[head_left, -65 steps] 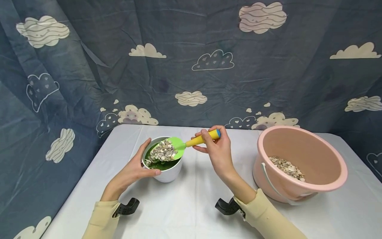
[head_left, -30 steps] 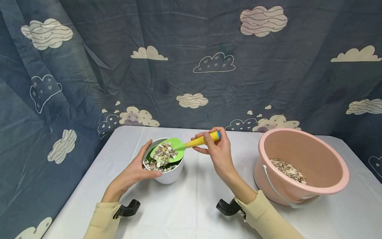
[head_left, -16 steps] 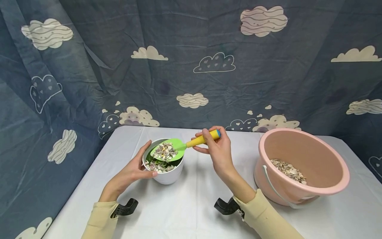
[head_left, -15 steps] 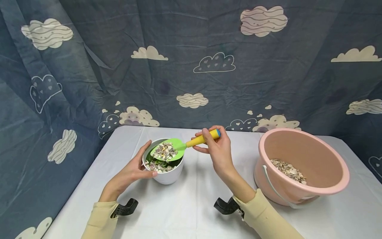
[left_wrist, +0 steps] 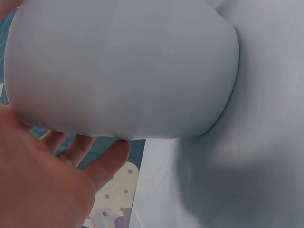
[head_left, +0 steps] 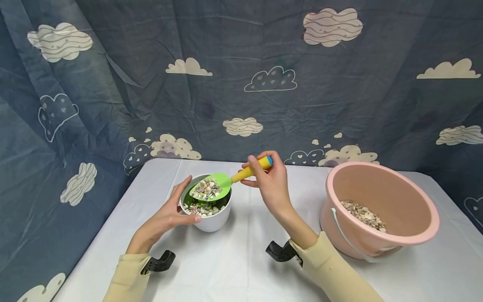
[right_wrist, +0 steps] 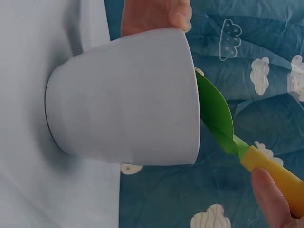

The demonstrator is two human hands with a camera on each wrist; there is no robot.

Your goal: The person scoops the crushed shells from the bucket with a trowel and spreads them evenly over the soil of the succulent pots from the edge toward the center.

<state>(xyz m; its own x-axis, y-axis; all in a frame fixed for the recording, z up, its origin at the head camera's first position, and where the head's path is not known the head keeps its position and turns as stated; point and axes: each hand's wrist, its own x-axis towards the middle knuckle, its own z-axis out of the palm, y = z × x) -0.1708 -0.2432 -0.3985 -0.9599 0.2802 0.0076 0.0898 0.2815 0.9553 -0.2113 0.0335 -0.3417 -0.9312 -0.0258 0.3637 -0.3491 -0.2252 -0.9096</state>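
A white flower pot [head_left: 213, 223] stands on the table, with my left hand [head_left: 166, 216] spread around its near-left side, thumb along the rim. The left wrist view shows those fingers against the wall of the pot [left_wrist: 123, 71]. My right hand [head_left: 272, 182] holds the yellow handle of a toy trowel [head_left: 225, 183] between thumb and fingers. Its green blade, tilted down to the left, reaches over the pot's mouth and carries a heap of crushed shells [head_left: 205, 189]. More shell pieces [head_left: 200, 209] lie inside the pot, partly hidden under the blade. In the right wrist view the trowel blade [right_wrist: 216, 111] dips past the rim.
A large pink bucket [head_left: 381, 176] with a white handle stands on the right of the table [head_left: 241, 268], holding crushed shells [head_left: 364, 216] at its bottom. Behind and to the left hangs a dark blue cloth [head_left: 211, 33] with printed clouds.
Shell pieces have slid from the trowel into the pot, so its heap is smaller. My right hand has lately shifted slightly up and left, steepening the handle. The left hand stays on the pot.
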